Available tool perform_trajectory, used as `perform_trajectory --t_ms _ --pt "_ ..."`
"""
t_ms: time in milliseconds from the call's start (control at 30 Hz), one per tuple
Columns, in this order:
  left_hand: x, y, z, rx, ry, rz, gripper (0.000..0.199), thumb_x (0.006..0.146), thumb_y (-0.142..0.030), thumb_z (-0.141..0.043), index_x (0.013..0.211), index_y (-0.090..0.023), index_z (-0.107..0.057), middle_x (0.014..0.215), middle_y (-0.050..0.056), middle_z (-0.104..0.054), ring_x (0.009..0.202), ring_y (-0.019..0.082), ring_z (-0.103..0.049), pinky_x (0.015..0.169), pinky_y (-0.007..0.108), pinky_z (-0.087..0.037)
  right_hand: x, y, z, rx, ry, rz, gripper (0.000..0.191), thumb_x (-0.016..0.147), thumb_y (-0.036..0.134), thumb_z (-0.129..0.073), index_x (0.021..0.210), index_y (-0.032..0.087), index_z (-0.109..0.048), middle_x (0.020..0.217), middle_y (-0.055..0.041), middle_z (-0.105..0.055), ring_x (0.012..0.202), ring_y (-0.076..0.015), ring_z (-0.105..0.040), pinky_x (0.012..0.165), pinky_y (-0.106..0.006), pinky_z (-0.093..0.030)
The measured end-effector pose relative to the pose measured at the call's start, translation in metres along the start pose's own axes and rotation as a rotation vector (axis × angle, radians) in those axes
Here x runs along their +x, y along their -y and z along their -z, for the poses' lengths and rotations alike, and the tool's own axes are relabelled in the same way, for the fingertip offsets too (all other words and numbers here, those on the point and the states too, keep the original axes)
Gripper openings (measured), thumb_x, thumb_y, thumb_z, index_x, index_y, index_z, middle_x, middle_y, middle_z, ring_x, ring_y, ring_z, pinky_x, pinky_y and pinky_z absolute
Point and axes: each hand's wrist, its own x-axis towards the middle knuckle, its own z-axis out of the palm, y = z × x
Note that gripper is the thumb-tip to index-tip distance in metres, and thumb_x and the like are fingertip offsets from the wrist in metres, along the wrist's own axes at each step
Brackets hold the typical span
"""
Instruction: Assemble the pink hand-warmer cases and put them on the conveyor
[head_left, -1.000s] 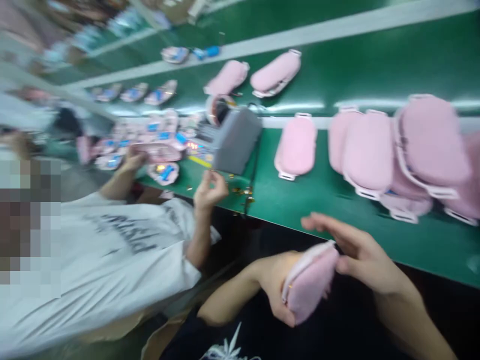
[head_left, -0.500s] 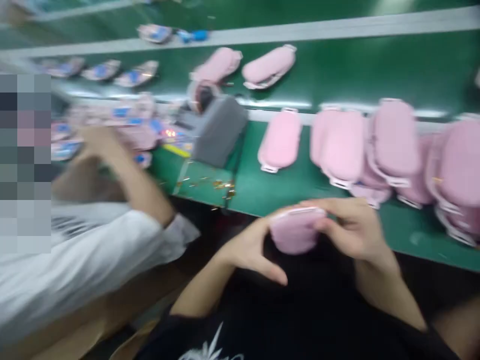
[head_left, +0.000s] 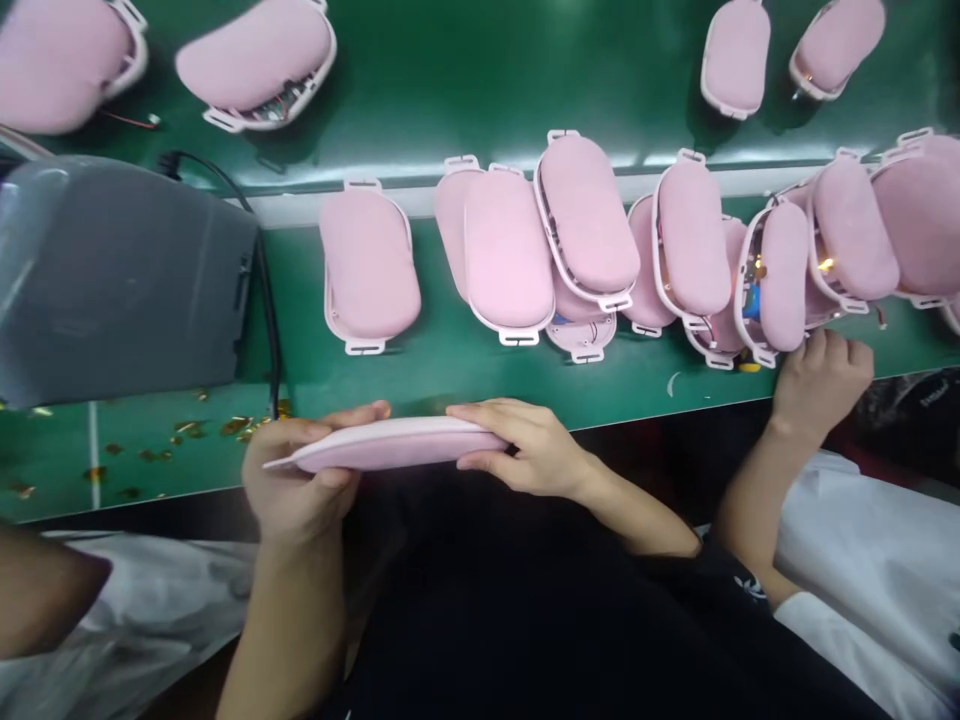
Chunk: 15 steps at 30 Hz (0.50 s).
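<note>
Between my two hands, just off the bench's front edge, is a pink oval padded case point(head_left: 405, 448) turned edge-on, with a pale rim on top. My left hand point(head_left: 300, 475) grips its left end, thumb below and fingers above. At the right end my right hand point(head_left: 525, 445) pinches it between thumb and fingers. Its broad faces are turned out of sight. Beyond my hands a similar pink case point(head_left: 371, 265) lies on the green bench point(head_left: 435, 385). To its right, more cases point(head_left: 510, 250) overlap in a row, some gaping with wires and circuit parts showing.
A grey machine point(head_left: 127, 285) with a black cable point(head_left: 266, 320) stands at left, gold scraps point(head_left: 187, 430) before it. More cases point(head_left: 259, 60) sit on the upper level. A co-worker's hand point(head_left: 821, 375) is by the right cases; another co-worker's arm point(head_left: 45, 590) is at lower left.
The view has swung to the right and closer to the bench. The held case has turned from showing its pink face to edge-on, and my left hand has closed on its end.
</note>
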Motion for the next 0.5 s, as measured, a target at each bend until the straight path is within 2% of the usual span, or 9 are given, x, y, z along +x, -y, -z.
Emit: perform_trajectory --t_ms 67,100,133,167,200,233,300,400,500 --pt "0.005 -0.016 0.004 0.269 0.192 -0.076 0.035 0.084 -0.036 -0.098 0.114 -0.031 -0.081 0.108 -0.001 -0.088 0.108 0.028 -0.085 0.108 0.054 -0.069 0.006 0.001 -0.002 -0.175 -0.060 0.125 0.034 0.106 0.023 -0.070 0.138 0.012 -0.073 0.133 -0.0134 -0.082 0.128 -0.0208 -0.078 0.117 -0.034 -0.063" --pt "0.006 -0.023 0.003 0.479 0.302 -0.173 0.054 0.083 -0.036 -0.098 0.132 -0.033 -0.077 0.118 0.001 -0.087 0.118 0.032 -0.082 0.112 0.056 -0.067 0.008 0.000 -0.002 -0.260 -0.067 0.190 0.031 0.106 0.017 -0.067 0.135 0.011 -0.074 0.134 -0.0140 -0.082 0.131 -0.0219 -0.077 0.119 -0.035 -0.062" --pt "0.007 -0.028 -0.001 0.737 0.347 -0.225 0.071 0.081 -0.039 -0.099 0.145 -0.031 -0.071 0.133 0.006 -0.083 0.128 0.036 -0.077 0.115 0.058 -0.064 0.011 -0.001 -0.001 -0.324 -0.068 0.239 0.030 0.106 0.015 -0.066 0.134 0.010 -0.074 0.135 -0.0143 -0.081 0.132 -0.0227 -0.076 0.120 -0.036 -0.062" --pt "0.009 -0.032 -0.007 0.900 0.428 -0.325 0.070 0.086 -0.037 -0.095 0.150 -0.027 -0.068 0.138 0.009 -0.081 0.128 0.037 -0.077 0.115 0.057 -0.063 0.013 -0.003 0.000 -0.357 -0.066 0.267 0.030 0.107 0.016 -0.065 0.134 0.010 -0.074 0.135 -0.0140 -0.081 0.132 -0.0227 -0.076 0.120 -0.037 -0.062" --pt "0.010 -0.032 -0.013 0.966 0.501 -0.428 0.060 0.093 -0.026 -0.087 0.150 -0.026 -0.067 0.136 0.009 -0.081 0.123 0.033 -0.080 0.114 0.052 -0.063 0.013 -0.005 0.001 -0.354 -0.067 0.273 0.030 0.108 0.021 -0.066 0.135 0.010 -0.073 0.134 -0.0133 -0.082 0.131 -0.0222 -0.077 0.119 -0.037 -0.063" --pt "0.012 -0.031 -0.019 0.970 0.505 -0.523 0.056 0.095 -0.016 -0.082 0.148 -0.023 -0.068 0.130 0.010 -0.083 0.117 0.031 -0.081 0.110 0.047 -0.063 0.013 -0.008 0.002 -0.323 -0.071 0.263 0.032 0.109 0.027 -0.066 0.136 0.011 -0.073 0.134 -0.0130 -0.082 0.131 -0.0216 -0.077 0.118 -0.037 -0.064" --pt "0.013 -0.024 -0.030 0.960 0.512 -0.603 0.050 0.095 -0.005 -0.075 0.142 -0.021 -0.071 0.122 0.009 -0.085 0.111 0.028 -0.082 0.107 0.043 -0.063 0.008 -0.013 0.002 -0.236 -0.085 0.222 0.035 0.109 0.034 -0.067 0.136 0.012 -0.072 0.136 -0.0129 -0.081 0.134 -0.0208 -0.076 0.117 -0.038 -0.065" --pt "0.010 -0.011 -0.040 1.008 0.489 -0.575 0.043 0.093 -0.015 -0.082 0.135 -0.022 -0.073 0.117 0.007 -0.086 0.110 0.030 -0.083 0.102 0.043 -0.063 -0.004 -0.018 -0.004 -0.176 -0.106 0.188 0.031 0.109 0.029 -0.066 0.135 0.012 -0.073 0.138 -0.0146 -0.080 0.138 -0.0216 -0.074 0.117 -0.041 -0.065" --pt "-0.001 0.001 -0.046 0.982 0.340 -0.680 0.044 0.089 -0.017 -0.088 0.131 -0.023 -0.077 0.104 0.005 -0.088 0.093 0.028 -0.084 0.087 0.039 -0.063 -0.010 -0.020 -0.015 -0.186 -0.148 0.151 0.025 0.109 0.021 -0.064 0.129 0.015 -0.077 0.134 -0.0125 -0.082 0.135 -0.0212 -0.075 0.115 -0.041 -0.067"
